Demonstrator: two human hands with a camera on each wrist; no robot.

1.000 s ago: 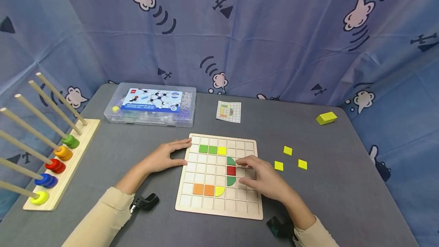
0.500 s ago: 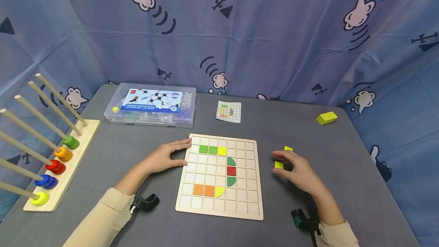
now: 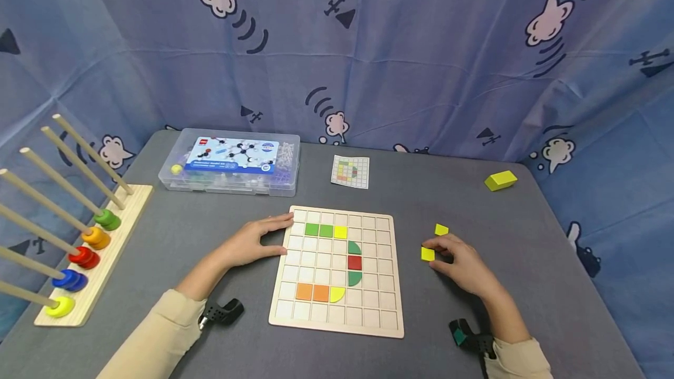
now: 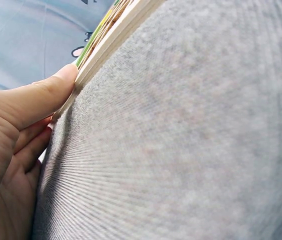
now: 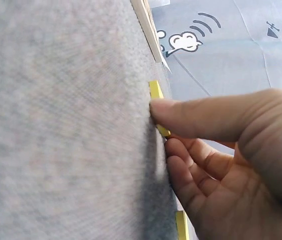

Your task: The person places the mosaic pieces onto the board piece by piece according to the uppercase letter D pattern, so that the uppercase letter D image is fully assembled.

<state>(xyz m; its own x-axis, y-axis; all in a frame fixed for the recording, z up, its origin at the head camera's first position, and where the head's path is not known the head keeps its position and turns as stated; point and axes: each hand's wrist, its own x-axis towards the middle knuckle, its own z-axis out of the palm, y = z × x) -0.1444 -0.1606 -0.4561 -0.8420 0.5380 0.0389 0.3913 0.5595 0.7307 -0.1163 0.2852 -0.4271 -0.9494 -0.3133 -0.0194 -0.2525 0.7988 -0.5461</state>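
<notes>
My right hand [image 3: 467, 266] pinches a yellow square tile [image 3: 427, 254] between thumb and fingers, right of the wooden grid board [image 3: 317, 257]. In the right wrist view, the thumb lies over that tile, low on the grey cloth. Another yellow tile [image 3: 441, 229] lies just beyond the fingers, and a third [image 5: 181, 225] shows below the hand. My left hand [image 3: 251, 243] rests at the board's left edge, thumb and fingers extended and touching it. Set in the grid are green squares [image 3: 326, 231], a yellow square [image 3: 340, 232], a red square [image 3: 355, 262], green quarter circles [image 3: 355, 278], orange squares [image 3: 303, 291] and a yellow quarter circle [image 3: 337, 294].
Behind the board lies a printed grid card [image 3: 350, 172]. A clear plastic case [image 3: 229, 162] stands back left, and a pegged wooden stand with coloured rings [image 3: 129, 206] at the left edge. A yellow block [image 3: 500, 181] sits back right. A patterned curtain [image 3: 389, 63] closes the back.
My right hand has moved right, off the board to the loose yellow tiles, and its fingers have closed on the nearest one. My left hand has stayed at the board's edge.
</notes>
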